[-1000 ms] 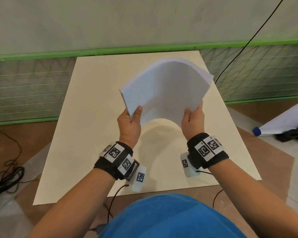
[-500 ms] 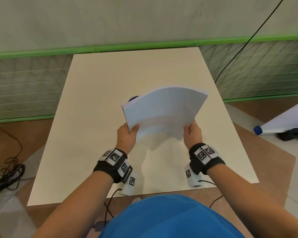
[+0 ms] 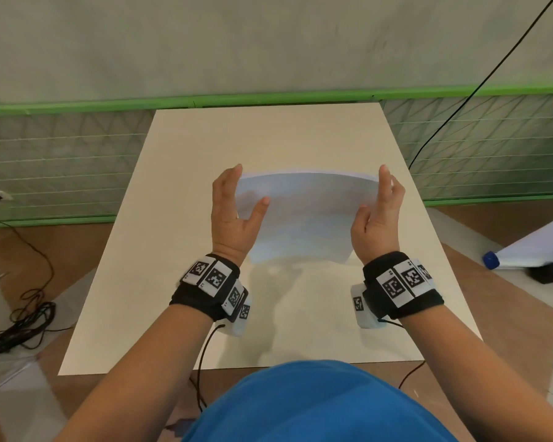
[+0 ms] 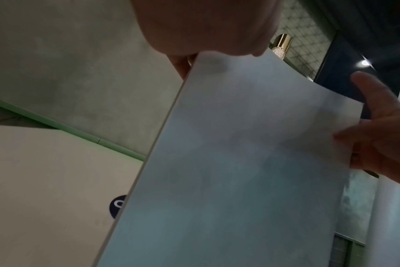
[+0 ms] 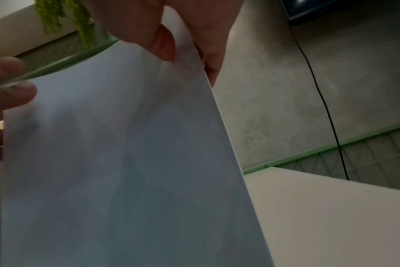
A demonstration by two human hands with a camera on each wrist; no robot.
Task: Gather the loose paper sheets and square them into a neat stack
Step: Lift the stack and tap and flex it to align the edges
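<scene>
Paper stack (image 3: 304, 215) now upright, hands shifted to its sides

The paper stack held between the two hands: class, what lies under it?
Under the paper stack lies the cream table, with the stack's shadow. The left wrist view shows a dark round sticker on the table, partly covered by the stack's edge; the rest beneath is hidden.
</scene>
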